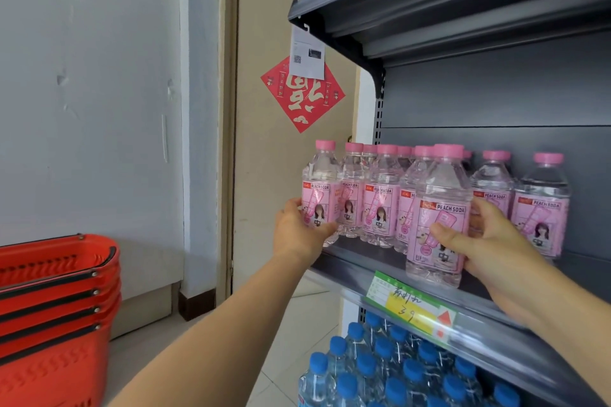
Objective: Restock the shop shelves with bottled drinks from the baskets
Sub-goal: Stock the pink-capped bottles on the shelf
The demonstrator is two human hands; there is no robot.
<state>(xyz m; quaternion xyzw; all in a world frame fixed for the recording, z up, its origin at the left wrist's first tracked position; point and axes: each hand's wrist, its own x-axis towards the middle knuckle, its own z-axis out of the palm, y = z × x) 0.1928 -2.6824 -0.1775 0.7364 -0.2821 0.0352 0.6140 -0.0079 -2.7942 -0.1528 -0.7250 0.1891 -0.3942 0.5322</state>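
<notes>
head view: peach soda bottles [380, 201] line the grey shelf [373, 266].
the left hand [302, 230] grips the left bottle [323, 192] at the shelf's left end; the right hand [492, 241] wraps the front bottle [438, 208] standing near the shelf's front edge. stacked red baskets [56, 307] sit left of the shelf.

The left hand [302, 230] grips the leftmost peach soda bottle [322, 175] at the left end of the shelf [350, 263], while the right hand [492, 241] holds a front bottle [441, 195] upright near its edge. A stack of red baskets [56, 307] stands at lower left, and blue-capped bottles [396, 370] sit beneath the shelf.
</notes>
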